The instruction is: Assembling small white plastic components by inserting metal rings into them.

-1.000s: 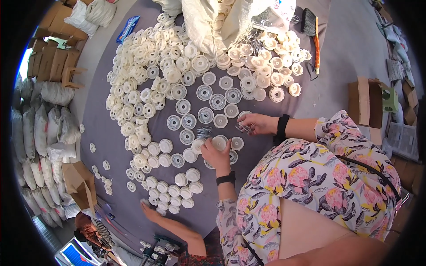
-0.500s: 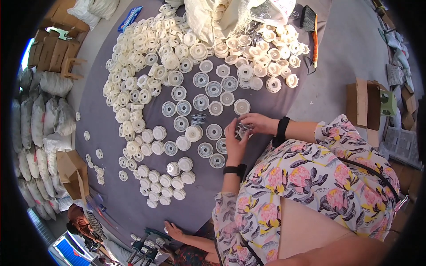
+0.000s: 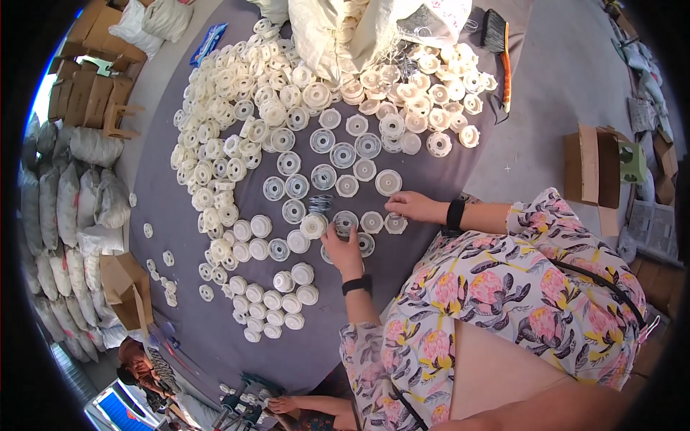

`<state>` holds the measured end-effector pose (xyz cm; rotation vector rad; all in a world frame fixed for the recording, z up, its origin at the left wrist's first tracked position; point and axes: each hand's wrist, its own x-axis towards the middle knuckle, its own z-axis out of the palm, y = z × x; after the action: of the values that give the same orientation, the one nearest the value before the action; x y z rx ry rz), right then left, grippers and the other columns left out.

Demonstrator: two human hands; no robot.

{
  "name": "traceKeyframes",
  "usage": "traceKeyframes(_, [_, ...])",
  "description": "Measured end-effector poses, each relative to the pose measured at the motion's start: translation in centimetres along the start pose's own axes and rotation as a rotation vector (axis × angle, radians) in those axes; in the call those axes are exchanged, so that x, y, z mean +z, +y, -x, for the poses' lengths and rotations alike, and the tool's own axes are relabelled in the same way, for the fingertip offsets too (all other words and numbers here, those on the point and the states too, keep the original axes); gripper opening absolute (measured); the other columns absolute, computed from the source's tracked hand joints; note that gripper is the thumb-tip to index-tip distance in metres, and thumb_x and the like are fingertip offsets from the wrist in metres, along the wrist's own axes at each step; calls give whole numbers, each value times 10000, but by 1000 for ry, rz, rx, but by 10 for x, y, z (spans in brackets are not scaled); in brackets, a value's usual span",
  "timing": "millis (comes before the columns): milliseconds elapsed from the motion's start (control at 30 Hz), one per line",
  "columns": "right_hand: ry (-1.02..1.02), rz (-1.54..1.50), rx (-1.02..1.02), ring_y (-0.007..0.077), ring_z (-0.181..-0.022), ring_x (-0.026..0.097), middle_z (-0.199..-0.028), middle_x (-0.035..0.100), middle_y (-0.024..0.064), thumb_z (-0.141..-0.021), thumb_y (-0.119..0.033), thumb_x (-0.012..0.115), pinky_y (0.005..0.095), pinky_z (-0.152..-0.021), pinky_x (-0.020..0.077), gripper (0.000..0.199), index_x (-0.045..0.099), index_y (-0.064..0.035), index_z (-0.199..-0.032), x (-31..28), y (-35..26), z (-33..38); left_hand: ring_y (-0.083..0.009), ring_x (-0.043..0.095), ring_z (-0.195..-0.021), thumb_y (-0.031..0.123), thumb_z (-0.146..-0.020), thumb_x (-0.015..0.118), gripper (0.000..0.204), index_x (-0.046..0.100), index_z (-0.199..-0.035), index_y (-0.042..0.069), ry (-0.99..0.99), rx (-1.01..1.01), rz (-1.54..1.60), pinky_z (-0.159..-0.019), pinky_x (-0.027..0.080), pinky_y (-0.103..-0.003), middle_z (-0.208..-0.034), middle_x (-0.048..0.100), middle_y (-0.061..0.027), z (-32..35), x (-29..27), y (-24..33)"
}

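My left hand [image 3: 344, 251] reaches forward with thumb and fingers curved round the near rim of a round, translucent plastic disc [image 3: 346, 220] lying on the table. Just left of those fingers is a thicker white cap [image 3: 313, 225], with a small pile of metal springs [image 3: 320, 204] behind it. My right hand [image 3: 418, 207] hovers by the near-right discs with its fingertips pinched together; anything between them is too small to make out. Beneath its fingertips lies another disc [image 3: 395, 223]. More discs [image 3: 343, 155] lie flat in loose rows farther off.
White caps [image 3: 274, 300] sit grouped at the near left. A large heap of cream plastic rings [image 3: 237, 79] covers the far left, beside a white sack [image 3: 345, 36]. A brush [image 3: 497, 43] lies far right. At the lower left, a co-worker's hand [image 3: 282, 404] is by a machine.
My hands, which were together over some small metal pieces, have parted. The left has moved left to the disc beside the springs; the right stays near its place. The co-worker's hand has moved to the machine.
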<state>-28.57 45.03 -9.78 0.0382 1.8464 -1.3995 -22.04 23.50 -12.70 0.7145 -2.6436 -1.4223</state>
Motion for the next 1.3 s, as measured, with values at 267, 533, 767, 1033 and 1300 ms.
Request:
traceKeyframes(267, [284, 15, -20, 78, -678, 511, -768, 553, 1, -838, -270, 574, 237, -600, 431, 273, 578, -52, -1002, -60, -17, -19, -352, 514, -983, 173, -720, 712, 451, 538, -1105, 16, -11, 355, -147, -835, 416, -426, -1018, 514, -168, -25, 19, 47])
traceKeyframes(533, [351, 43, -152, 84, -547, 514, -705, 581, 25, -847, -319, 592, 232, -490, 421, 308, 568, -23, -925, -92, -53, -31, -419, 371, -1209, 191, -716, 694, 592, 451, -1219, -7, -44, 561, -221, -1000, 325, -445, -1317, 353, -293, -157, 57, 108])
traceKeyframes(767, [278, -37, -43, 78, -601, 523, -756, 596, 27, -855, -309, 582, 233, -518, 435, 291, 576, -37, -956, -101, -50, -32, -411, 385, -1199, 157, -699, 678, 567, 465, -1200, 1, 87, 314, -474, -1005, 313, -454, -1333, 334, -273, -231, 29, 71])
traceKeyframes(1033, [310, 279, -340, 209, -849, 593, -954, 617, 97, -792, -322, 629, 334, -735, 475, 374, 568, -45, -1036, -81, -85, -89, -327, 503, -1084, 139, -713, 671, 404, 567, -1092, 44, -57, 509, -456, -902, 401, -406, -1169, 542, -150, -177, 17, 72])
traceKeyframes(1300, [234, 822, -713, 250, -943, 538, -926, 593, 55, -690, -265, 697, 389, -806, 439, 421, 570, -103, -1057, -8, -147, -170, -267, 542, -997, 130, -782, 637, 259, 600, -1012, 17, -36, 73, 133, -886, 400, -360, -1038, 588, -131, -163, -25, 35])
